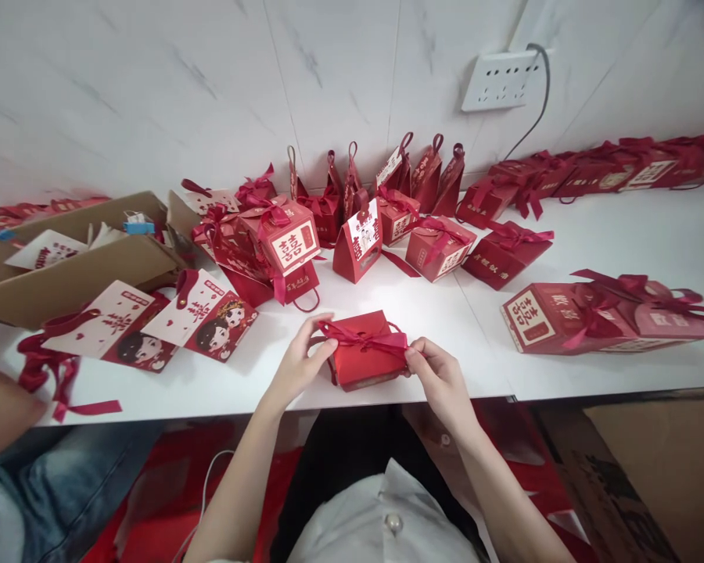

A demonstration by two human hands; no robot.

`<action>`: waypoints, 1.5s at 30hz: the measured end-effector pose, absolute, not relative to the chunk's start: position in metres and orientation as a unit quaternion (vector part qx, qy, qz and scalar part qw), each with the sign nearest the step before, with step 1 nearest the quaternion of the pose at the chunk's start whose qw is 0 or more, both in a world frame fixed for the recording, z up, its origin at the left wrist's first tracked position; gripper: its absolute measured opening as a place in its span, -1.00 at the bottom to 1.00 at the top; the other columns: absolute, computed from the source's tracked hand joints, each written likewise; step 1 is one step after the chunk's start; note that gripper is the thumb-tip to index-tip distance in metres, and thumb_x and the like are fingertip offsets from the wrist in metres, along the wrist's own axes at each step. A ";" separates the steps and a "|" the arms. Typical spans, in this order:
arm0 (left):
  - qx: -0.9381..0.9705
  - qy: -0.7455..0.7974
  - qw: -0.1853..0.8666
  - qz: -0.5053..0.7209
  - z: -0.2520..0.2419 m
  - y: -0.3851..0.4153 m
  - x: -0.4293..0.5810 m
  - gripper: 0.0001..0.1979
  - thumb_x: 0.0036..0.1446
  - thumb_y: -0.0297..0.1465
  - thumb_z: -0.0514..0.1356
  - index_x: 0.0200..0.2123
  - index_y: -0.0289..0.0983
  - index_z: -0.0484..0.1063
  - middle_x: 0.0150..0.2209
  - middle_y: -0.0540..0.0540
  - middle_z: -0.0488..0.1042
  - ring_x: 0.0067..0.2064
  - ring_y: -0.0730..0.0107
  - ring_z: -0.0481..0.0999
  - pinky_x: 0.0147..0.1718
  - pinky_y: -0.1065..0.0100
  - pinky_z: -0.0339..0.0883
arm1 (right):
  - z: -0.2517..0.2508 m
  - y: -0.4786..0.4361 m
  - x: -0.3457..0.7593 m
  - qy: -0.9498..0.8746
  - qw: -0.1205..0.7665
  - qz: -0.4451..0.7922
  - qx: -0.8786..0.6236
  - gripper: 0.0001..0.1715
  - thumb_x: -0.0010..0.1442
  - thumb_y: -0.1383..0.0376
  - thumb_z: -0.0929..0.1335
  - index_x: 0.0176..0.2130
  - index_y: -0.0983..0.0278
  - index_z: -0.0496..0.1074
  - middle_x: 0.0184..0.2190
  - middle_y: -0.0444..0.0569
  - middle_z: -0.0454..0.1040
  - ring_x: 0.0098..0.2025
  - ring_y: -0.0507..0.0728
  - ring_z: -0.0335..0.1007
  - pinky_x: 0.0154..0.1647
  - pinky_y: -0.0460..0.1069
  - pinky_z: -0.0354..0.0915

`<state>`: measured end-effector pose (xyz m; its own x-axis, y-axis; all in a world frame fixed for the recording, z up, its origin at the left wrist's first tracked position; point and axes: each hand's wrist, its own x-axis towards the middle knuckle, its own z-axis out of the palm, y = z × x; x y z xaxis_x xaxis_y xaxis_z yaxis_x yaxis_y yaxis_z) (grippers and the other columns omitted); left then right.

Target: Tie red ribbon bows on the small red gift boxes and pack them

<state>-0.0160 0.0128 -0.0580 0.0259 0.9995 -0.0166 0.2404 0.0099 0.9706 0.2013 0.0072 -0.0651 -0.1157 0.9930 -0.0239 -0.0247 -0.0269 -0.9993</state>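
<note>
A small red gift box (pixel 364 369) lies at the table's front edge, directly before me. Across its top runs a crimson ribbon (pixel 368 338), knotted near the middle. At the box's left side, my left hand (pixel 303 353) pinches one part of the ribbon between thumb and fingers. The fingers of my right hand (pixel 440 379) are closed on the ribbon's other side, at the box's right end. Both hands stay close against the box. A dark red cord handle shows behind the ribbon.
Several red gift boxes (pixel 440 249) stand behind, some tied with bows. Two printed cards or flat bags (pixel 202 317) lie left, near an open cardboard carton (pixel 88 270). Ribboned boxes (pixel 598 320) lie right. A socket strip (pixel 501 78) is on the wall. Another person's arm (pixel 3 414) shows at left.
</note>
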 end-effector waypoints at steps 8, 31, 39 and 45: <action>0.628 0.542 0.415 0.374 -0.051 -0.007 -0.013 -0.85 0.16 -0.30 0.12 -0.38 -0.26 0.30 -0.40 0.02 0.33 -0.32 0.44 0.34 -0.27 0.39 0.23 | -0.062 0.020 0.206 -0.437 0.535 0.572 -0.441 -0.69 0.18 0.16 0.32 -0.52 0.25 0.26 -0.59 -0.22 0.17 -0.52 -0.02 0.03 -0.46 -0.10 0.03; 0.690 0.570 0.327 0.303 -0.028 -0.039 0.008 -0.85 0.18 -0.32 0.10 -0.41 -0.24 0.25 -0.33 0.00 0.24 -0.28 0.42 0.31 -0.26 0.36 0.23 | -0.055 0.024 0.198 -0.433 0.517 0.591 -0.442 -0.69 0.14 0.14 0.35 -0.53 0.24 0.28 -0.60 -0.20 0.24 -0.52 0.00 0.09 -0.45 -0.08 0.05; 0.684 0.585 0.317 0.300 -0.027 -0.035 -0.002 -0.89 0.22 -0.36 0.06 -0.37 -0.23 0.27 -0.30 -0.01 0.26 -0.26 0.40 0.35 -0.23 0.33 0.26 | -0.057 0.023 0.203 -0.448 0.512 0.583 -0.445 -0.70 0.13 0.15 0.35 -0.53 0.25 0.32 -0.58 -0.17 0.30 -0.48 0.01 0.17 -0.39 -0.07 0.12; 0.687 0.612 0.242 0.307 -0.026 -0.031 -0.003 -0.93 0.18 -0.45 0.05 -0.37 -0.21 0.26 -0.34 -0.01 0.33 -0.25 0.34 0.35 -0.23 0.31 0.25 | -0.058 0.022 0.205 -0.474 0.498 0.565 -0.457 -0.69 0.15 0.12 0.33 -0.52 0.25 0.32 -0.57 -0.16 0.29 -0.46 0.03 0.19 -0.38 -0.06 0.13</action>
